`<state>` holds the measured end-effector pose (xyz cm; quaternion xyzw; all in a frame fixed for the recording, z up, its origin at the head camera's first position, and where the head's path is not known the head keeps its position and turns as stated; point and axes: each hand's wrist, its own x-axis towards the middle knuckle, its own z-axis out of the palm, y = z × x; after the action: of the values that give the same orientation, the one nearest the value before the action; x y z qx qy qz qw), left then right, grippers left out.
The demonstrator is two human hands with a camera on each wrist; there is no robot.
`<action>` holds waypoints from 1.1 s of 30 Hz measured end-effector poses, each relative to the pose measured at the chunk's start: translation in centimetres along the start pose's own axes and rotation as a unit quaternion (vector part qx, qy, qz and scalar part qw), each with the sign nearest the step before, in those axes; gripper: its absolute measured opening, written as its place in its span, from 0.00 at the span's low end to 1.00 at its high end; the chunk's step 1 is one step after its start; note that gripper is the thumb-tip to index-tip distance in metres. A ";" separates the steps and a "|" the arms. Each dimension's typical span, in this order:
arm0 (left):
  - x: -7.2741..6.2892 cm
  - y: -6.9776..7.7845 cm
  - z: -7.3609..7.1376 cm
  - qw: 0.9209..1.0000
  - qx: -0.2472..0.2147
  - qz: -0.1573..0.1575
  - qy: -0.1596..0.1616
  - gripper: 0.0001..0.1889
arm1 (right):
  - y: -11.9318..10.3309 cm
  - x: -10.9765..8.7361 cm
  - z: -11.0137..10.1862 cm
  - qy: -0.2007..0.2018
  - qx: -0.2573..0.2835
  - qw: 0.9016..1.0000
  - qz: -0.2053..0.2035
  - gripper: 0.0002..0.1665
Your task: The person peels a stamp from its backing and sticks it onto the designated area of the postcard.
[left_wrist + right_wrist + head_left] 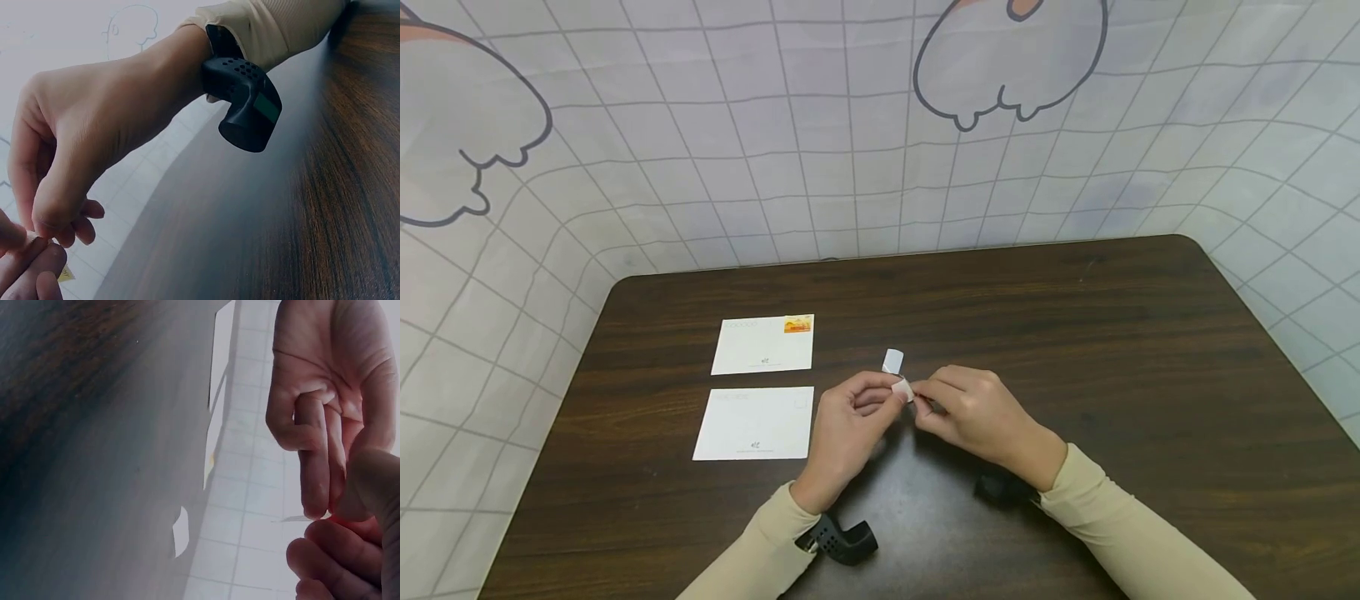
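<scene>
Both hands meet over the middle of the table around a small stamp (902, 390), its white back showing in the head view. My left hand (852, 429) pinches it between thumb and fingers. From the other side, the right hand (981, 414) pinches at its right edge, thumb and forefinger curled together. A yellow printed corner of the stamp (66, 274) peeks out below the fingers in the left wrist view; the rest is hidden. Just beyond the left fingertips lies a curled white paper slip (892, 361).
Two white postcards lie left of the hands: the far postcard (760, 346) bears an orange-yellow stamp (798, 324) at its upper right, the near postcard (752, 425) a printed outline there. Black wrist cameras (847, 542) hang under both forearms. A grid-patterned curtain (850, 167) surrounds the dark wooden table (1112, 333).
</scene>
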<state>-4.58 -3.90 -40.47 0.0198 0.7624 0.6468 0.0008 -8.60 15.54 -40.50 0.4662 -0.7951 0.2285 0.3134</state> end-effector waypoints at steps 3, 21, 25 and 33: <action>0.0 0.1 -0.1 1.000 -0.011 -0.006 -0.002 0.07 | 0.0 0.1 0.0 0.002 0.004 1.000 0.000 0.05; 0.2 -0.3 -0.1 1.000 0.015 -0.002 0.026 0.09 | -0.6 0.3 -0.4 0.022 0.010 1.000 0.007 0.08; 0.2 -0.3 0.0 1.000 0.006 -0.007 0.023 0.11 | -0.5 0.4 -0.3 0.027 0.007 1.000 0.012 0.07; 0.1 -0.4 0.1 1.000 -0.023 -0.013 0.008 0.11 | -0.5 0.3 -0.3 0.021 0.005 0.999 0.029 0.06</action>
<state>-4.73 -3.90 -40.82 0.0050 0.7476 0.6642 0.0039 -8.17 15.37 -40.01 0.4398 -0.8005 0.2506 0.3209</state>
